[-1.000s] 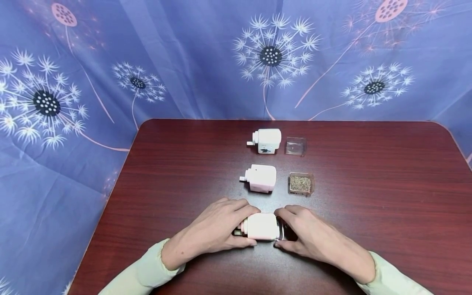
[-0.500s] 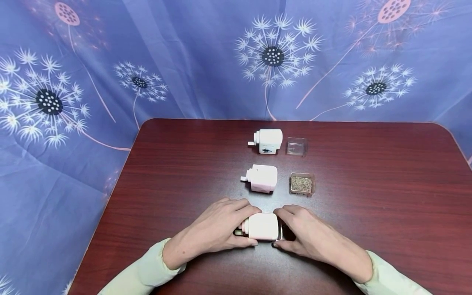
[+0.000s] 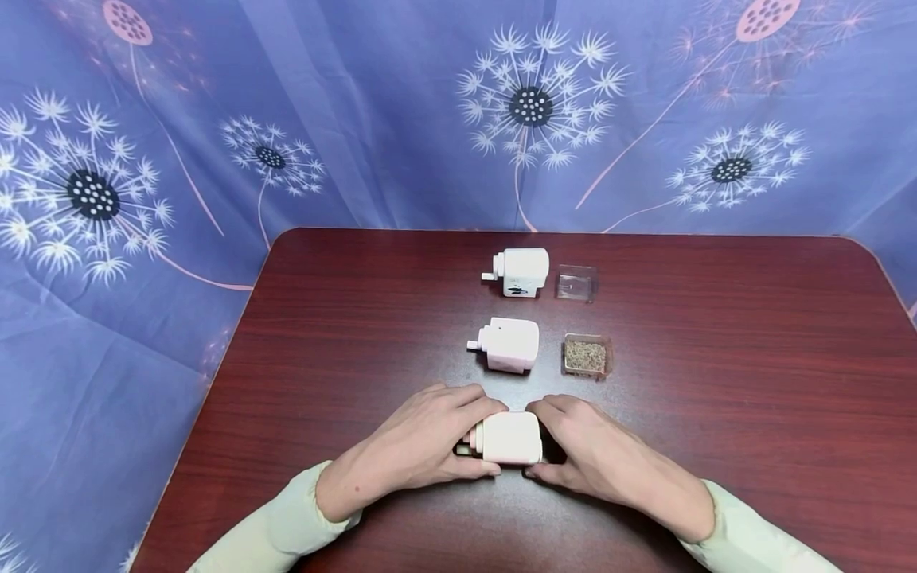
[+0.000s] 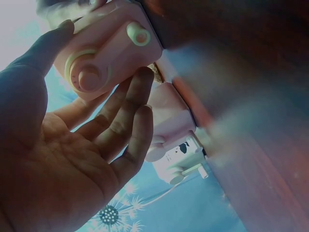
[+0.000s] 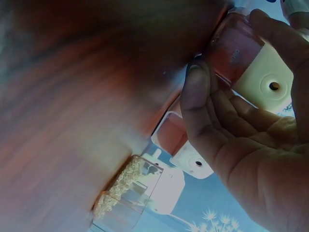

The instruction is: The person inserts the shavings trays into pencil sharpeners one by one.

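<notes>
A cream and pink crank pencil sharpener lies nearest the person, its crank to the left. My left hand grips its crank end, thumb on the near side and fingers on the far side. At the opposite end my right hand pinches the sharpener's clear shavings drawer, which sits in the body. In the right wrist view a round pencil hole shows in that end. Farther back are a pale pink sharpener and a white sharpener with a dark print.
A clear drawer full of shavings stands right of the pink sharpener. Beside the white one is another clear drawer. All rest on a dark red wooden table, with a blue dandelion-print cloth behind it.
My right hand has moved slightly left, and the clear drawer has slid into the near sharpener's body. The left hand keeps its grip in place.
</notes>
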Tool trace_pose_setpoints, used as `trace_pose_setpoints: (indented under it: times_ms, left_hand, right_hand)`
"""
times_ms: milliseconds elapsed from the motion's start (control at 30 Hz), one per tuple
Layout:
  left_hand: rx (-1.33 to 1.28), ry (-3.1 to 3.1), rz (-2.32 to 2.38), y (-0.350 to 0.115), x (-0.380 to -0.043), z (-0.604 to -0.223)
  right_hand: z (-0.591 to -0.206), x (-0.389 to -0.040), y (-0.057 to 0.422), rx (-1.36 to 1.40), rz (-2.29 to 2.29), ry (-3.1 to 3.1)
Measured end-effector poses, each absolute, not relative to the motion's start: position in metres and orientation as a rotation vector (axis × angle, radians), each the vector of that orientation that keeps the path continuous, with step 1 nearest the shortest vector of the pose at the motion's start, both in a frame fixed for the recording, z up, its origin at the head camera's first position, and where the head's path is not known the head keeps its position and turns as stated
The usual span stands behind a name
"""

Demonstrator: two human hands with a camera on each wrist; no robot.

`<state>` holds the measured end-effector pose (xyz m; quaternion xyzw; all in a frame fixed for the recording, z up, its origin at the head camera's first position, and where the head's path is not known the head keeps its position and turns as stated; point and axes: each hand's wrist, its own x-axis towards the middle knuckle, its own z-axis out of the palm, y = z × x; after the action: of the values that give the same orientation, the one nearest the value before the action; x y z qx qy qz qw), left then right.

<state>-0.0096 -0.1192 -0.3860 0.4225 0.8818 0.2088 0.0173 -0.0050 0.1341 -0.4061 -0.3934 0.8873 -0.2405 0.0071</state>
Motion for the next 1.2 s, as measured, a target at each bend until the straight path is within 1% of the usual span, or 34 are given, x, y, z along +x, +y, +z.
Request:
trace_pose_setpoints:
  times_ms: [767,1200]
  left_hand:
    - [1.297,2.730,0.667,-0.1176,-0.0109,-0.3859]
    - [1.393,2.765,0.642,-0.1177,-0.0129,-0.3882]
  right_hand:
    - [-0.4056,-0.0078,0.1298,-1.236,-0.782,2.738]
    - [-0.4084,-0.0065,0.1302,-1.217,-0.828,2.728]
